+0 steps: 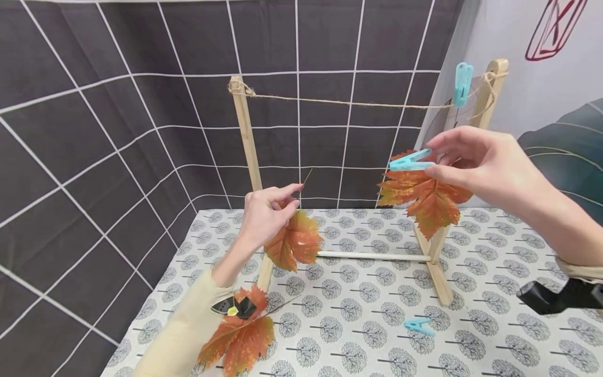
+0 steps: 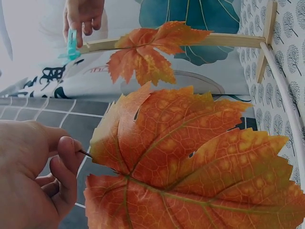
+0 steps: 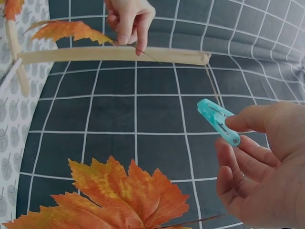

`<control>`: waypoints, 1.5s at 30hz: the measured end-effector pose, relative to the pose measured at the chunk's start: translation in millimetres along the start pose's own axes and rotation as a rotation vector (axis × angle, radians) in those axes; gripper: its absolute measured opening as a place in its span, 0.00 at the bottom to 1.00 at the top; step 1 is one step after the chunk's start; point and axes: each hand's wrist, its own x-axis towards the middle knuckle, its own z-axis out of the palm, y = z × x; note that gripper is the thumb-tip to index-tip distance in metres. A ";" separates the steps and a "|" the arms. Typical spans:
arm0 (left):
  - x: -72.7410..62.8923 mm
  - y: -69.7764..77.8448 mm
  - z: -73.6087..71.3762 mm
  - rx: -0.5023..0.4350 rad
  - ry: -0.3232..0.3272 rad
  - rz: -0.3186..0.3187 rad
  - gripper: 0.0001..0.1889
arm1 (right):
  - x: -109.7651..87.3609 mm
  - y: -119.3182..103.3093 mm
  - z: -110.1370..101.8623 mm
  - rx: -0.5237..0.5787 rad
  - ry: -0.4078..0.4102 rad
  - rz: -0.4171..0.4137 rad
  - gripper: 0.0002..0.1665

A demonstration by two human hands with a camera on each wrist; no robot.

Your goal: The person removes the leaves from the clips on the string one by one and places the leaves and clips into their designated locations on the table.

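Gridded backdrop [image 1: 325,42] — three clothespins [image 1: 400,164], three leaves [image 1: 298,242].

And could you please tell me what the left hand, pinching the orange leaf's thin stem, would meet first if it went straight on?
In the head view, the left hand points up and rightward, toward the stretched, thin tan twine; that would probably come first, though depth is unclear.

The head view is bright, both wrist views dimmer

Place: I'd say a makeshift indoor corner; room type unclear
Backdrop [image 1: 325,146]: I see rippled, dark gridded sheeting
Table [image 1: 363,324]: tree-print top
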 end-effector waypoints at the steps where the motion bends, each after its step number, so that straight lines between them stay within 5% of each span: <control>1: -0.5 -0.3 -0.7 0.008 0.000 0.005 0.16 | -0.8 0.7 0.0 0.001 0.000 0.004 0.23; 45: -30.0 -6.5 -27.6 0.144 -0.157 -0.099 0.16 | -47.9 60.3 16.8 0.095 -0.045 -0.006 0.20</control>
